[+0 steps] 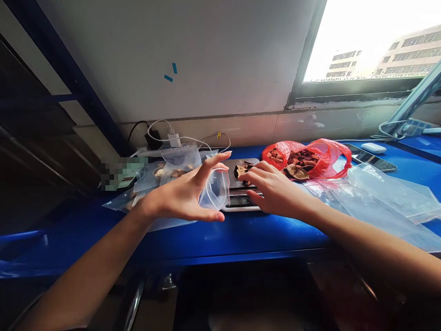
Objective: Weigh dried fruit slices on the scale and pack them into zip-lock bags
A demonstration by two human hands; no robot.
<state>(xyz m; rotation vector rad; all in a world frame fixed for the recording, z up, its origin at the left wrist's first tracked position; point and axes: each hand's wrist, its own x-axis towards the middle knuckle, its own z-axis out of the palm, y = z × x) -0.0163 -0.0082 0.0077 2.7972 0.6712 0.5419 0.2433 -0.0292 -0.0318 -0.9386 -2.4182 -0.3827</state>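
Note:
My left hand [182, 193] is in a C shape, thumb and fingers wide apart, with a clear zip bag [215, 188] in its grasp. The bag's mouth is spread and faces right, toward the scale. A small kitchen scale [237, 184] stands just beyond, its display lit with digits I cannot read fully. Dark brown dried slices [240, 171] lie on its plate. My right hand [267, 186] reaches over the scale's right side, fingers curled at these slices. The fingertips touch a slice; how firm the grip is stays partly hidden.
Behind my right hand sits an open red plastic bag [330, 156] full of dried slices. Flat clear bags [379, 193] lie at right, near a phone [374, 158] and white case [374, 148]. Filled clear bags [179, 161] lie left, below a charger [174, 139] with cables.

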